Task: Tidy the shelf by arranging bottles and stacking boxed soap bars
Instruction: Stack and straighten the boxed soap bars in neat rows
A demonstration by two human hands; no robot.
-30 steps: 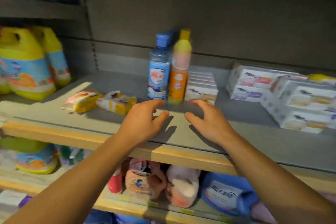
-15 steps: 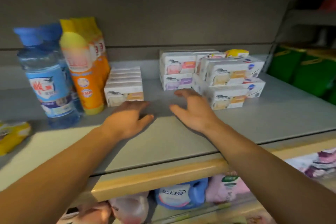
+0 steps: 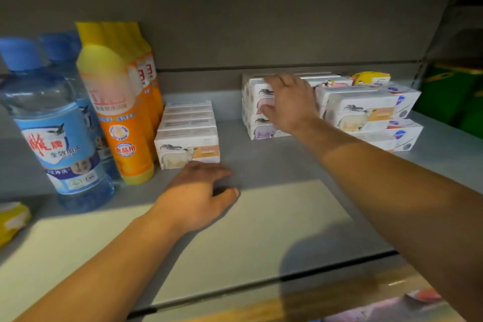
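We reach our right hand (image 3: 288, 102), fingers spread and holding nothing, onto the two-high soap box stack (image 3: 257, 110) right of the orange bottle (image 3: 117, 115) | left hand (image 3: 194, 195) rests loose before the short soap row (image 3: 188, 136) | tip: grab the top box by both sides and lift straight.

The shelf (image 3: 261, 217) is plain grey with a wood-coloured front edge. The blue bottles (image 3: 57, 123) have blue caps and blue-and-white labels with red characters, and the orange bottles (image 3: 122, 117) have yellow caps. The soap boxes (image 3: 188, 138) are white with a sheep picture and an orange or purple patch.
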